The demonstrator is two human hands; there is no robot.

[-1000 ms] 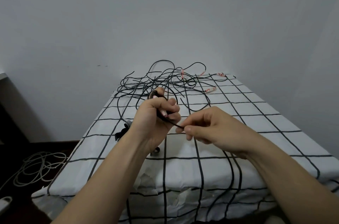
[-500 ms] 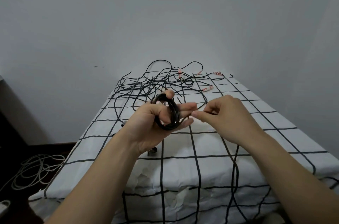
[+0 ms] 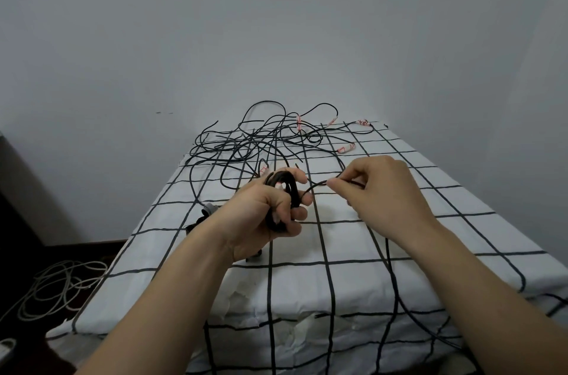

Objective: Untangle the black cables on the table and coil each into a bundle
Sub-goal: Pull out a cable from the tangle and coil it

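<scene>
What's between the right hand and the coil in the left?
Nothing visible. The right hand pinches the free strand close beside the coil gripped in the left hand; the loose tangle lies farther back.

No text, number or brand can be read. Four small white tags with red print are fixed to the black cables point(image 3: 255, 141) toward the far edge of the worktop point(image 3: 399, 251). Tag a point(image 3: 298, 124) is at the middle of the far edge and tag b point(image 3: 363, 122) by the far right corner. Tag c point(image 3: 346, 148) lies a little nearer than b, and tag d point(image 3: 263, 169) is toward the centre. On all four the red marks are too small and blurred to make out.
</scene>
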